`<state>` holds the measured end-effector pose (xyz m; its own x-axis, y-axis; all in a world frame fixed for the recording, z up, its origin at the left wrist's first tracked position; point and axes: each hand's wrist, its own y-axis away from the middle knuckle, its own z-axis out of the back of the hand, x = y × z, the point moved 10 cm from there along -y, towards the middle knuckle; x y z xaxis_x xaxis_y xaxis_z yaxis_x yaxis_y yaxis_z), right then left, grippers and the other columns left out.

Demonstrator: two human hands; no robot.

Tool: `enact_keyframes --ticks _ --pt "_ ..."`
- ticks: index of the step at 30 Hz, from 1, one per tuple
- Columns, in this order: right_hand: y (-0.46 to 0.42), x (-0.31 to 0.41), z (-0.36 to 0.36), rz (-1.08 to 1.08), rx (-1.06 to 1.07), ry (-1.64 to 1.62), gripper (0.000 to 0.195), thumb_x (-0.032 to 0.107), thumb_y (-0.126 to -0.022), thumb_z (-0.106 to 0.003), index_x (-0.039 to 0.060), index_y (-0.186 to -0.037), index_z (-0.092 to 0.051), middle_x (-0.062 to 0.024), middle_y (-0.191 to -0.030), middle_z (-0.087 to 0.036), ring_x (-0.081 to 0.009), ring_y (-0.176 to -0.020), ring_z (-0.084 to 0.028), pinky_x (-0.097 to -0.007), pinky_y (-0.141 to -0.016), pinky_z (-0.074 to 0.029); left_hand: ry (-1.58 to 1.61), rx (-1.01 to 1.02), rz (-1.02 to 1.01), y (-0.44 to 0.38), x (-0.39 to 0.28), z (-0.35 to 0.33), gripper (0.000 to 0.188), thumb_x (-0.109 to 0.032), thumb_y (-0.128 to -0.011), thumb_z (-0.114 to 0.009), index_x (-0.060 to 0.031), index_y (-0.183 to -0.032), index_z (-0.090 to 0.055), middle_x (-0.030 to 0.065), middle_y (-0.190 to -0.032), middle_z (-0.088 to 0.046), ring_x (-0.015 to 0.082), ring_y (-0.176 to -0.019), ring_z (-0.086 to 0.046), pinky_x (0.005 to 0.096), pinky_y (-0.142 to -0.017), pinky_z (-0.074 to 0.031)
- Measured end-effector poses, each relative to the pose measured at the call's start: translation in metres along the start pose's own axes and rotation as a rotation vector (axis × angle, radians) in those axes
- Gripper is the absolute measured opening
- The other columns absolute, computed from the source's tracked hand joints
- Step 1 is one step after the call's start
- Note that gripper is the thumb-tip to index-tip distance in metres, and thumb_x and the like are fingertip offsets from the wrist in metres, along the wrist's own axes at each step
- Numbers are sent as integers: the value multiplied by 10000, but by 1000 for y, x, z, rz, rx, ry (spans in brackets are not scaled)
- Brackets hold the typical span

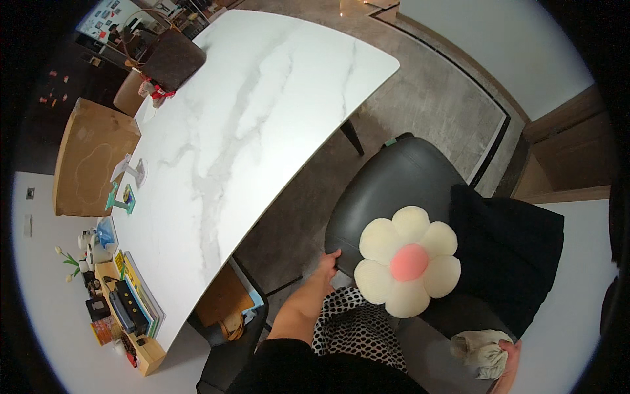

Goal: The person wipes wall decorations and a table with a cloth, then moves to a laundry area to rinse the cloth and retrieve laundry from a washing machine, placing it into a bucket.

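My left hand [330,265] grips the near left edge of a dark leather chair seat [393,177]. At the lower right, my right hand [511,355] holds a crumpled pale cloth [480,350] against the chair's back. A cream flower-shaped cushion [407,261] with a pink centre lies on the seat. Black fabric [507,256] is draped over the chair's back, to the right of the cushion. The fingers of my right hand are partly hidden by the cloth.
A white marble-patterned table [246,128] stands at the left, bearing a wooden organizer [150,352] with books, two small stands and a dark basket [172,59]. Another chair [231,344] holding several things is partly under it. A cardboard box [96,160] stands beyond; a white wall [497,49] rises upper right.
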<state>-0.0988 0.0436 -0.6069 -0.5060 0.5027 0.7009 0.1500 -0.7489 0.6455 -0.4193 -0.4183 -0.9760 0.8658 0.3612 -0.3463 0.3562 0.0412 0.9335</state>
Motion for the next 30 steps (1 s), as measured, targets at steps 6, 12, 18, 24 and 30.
enact_keyframes --ticks 6,12,18,24,30 --pt "-2 0 25 2 12 56 980 71 -569 -651 -63 -1380 -118 -217 -1035 -484 -302 -774 -556 -380 -657 -462 109 48 -28 28 -7 25 854 -54 -785 -672 -31 -1404 -84 184 -1344 -358 337 -1144 -461 477 -933 -431" --pt "76 40 -71 43 182 115 642 39 -588 -635 -41 -1170 -376 -179 -1010 -516 -298 -837 -559 -395 -714 -468 215 102 -13 8 -31 139 826 -55 -766 -693 -54 -1385 -147 167 -1267 -437 326 -1067 -517 501 -858 -478" --pt "134 74 -132 133 299 127 486 52 -633 -601 -8 -1072 -399 -177 -938 -516 -304 -792 -573 -417 -665 -511 162 -86 -27 43 -59 173 437 -153 -802 -668 6 -1177 -508 160 -1158 -549 290 -1034 -546 449 -849 -479" --pt "170 61 -185 88 456 80 407 14 -667 -607 -55 -1046 -475 -172 -927 -583 -296 -731 -611 -383 -649 -520 128 -230 -186 59 -97 192 332 -129 -799 -648 12 -1091 -578 117 -1112 -588 243 -995 -531 340 -833 -447" --pt "228 47 -246 38 549 -46 389 42 -697 -600 -70 -1046 -469 -200 -910 -577 -308 -762 -616 -405 -667 -528 2 145 -331 116 -157 135 335 -168 -802 -632 -7 -1090 -575 124 -1140 -549 225 -957 -511 305 -827 -403"
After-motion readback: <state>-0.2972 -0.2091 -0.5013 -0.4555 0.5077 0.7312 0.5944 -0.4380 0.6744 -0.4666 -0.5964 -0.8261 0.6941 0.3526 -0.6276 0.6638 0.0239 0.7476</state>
